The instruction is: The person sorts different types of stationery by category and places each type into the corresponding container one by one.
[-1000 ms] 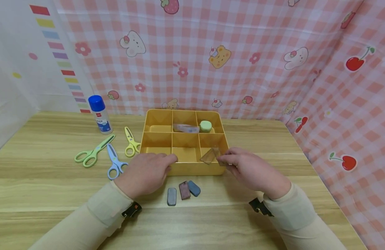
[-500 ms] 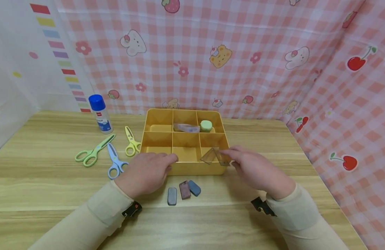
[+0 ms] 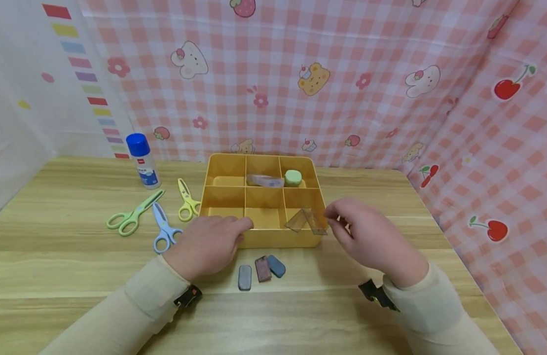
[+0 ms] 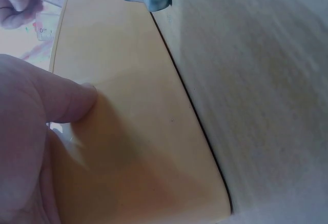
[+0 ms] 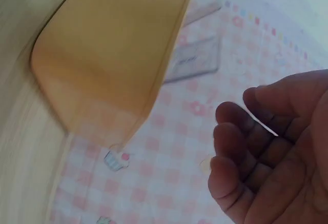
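A yellow storage box (image 3: 279, 238) with several compartments stands on the table in the head view. My left hand (image 3: 209, 245) holds its front wall near the left. In the left wrist view the thumb (image 4: 72, 101) lies against the outer face, while the other fingers are mostly hidden behind the rim. Two clear plastic rulers (image 3: 316, 224) lean in the front right compartment and stick up past the rim. Just right of them is my right hand (image 3: 373, 236), its fingers loosely curled around nothing; the right wrist view shows a gap between this hand (image 5: 277, 152) and the box.
In the back row are a clear plastic item (image 3: 265, 181) and a pale green lidded piece (image 3: 293, 178). Several dark erasers (image 3: 263, 269) lie before the box. Left are green (image 3: 133, 217), blue (image 3: 163, 229) and yellow scissors (image 3: 185, 199), plus a blue-capped glue bottle (image 3: 144, 162).
My right hand has let go of the right-hand clear ruler and moved a little to the right, its fingers loosening. The ruler stays in the compartment. My left hand has kept its place.
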The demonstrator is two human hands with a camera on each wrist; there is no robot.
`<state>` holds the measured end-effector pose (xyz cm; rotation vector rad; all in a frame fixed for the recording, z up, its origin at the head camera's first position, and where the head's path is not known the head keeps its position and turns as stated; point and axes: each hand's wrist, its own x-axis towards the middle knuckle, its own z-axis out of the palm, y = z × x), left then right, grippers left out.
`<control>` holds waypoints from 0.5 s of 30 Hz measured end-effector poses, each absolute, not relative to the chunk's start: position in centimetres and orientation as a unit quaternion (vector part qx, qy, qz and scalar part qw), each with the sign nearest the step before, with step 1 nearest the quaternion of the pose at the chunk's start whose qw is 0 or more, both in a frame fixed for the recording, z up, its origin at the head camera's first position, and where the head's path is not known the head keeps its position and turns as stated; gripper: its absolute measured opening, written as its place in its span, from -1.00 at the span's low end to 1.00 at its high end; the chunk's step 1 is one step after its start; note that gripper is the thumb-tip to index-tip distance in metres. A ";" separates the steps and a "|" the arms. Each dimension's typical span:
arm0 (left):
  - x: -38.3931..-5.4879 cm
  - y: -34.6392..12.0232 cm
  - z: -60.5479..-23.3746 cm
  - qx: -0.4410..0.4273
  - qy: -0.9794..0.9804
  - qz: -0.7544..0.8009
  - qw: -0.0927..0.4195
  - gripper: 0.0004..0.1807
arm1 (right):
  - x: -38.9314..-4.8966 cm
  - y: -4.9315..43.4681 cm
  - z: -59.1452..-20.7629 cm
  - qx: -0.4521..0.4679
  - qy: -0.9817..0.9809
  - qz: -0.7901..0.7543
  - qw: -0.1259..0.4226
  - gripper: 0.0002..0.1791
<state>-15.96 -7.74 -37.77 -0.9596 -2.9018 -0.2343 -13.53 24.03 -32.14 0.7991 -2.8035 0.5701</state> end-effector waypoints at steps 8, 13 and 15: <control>-15.9 -7.8 -37.7 -0.314 -0.946 -0.077 0.039 -0.88 | -12.0 22.3 -32.0 0.355 -0.906 0.209 0.100 -0.88; -16.0 -7.8 -37.7 -0.314 -0.946 -0.075 0.040 -0.89 | -11.0 21.0 -32.2 0.382 -0.903 0.188 0.062 -0.88; -16.0 -7.7 -37.7 -0.313 -0.946 -0.073 0.038 -0.89 | -10.7 20.4 -32.4 0.390 -0.903 0.173 0.044 -0.84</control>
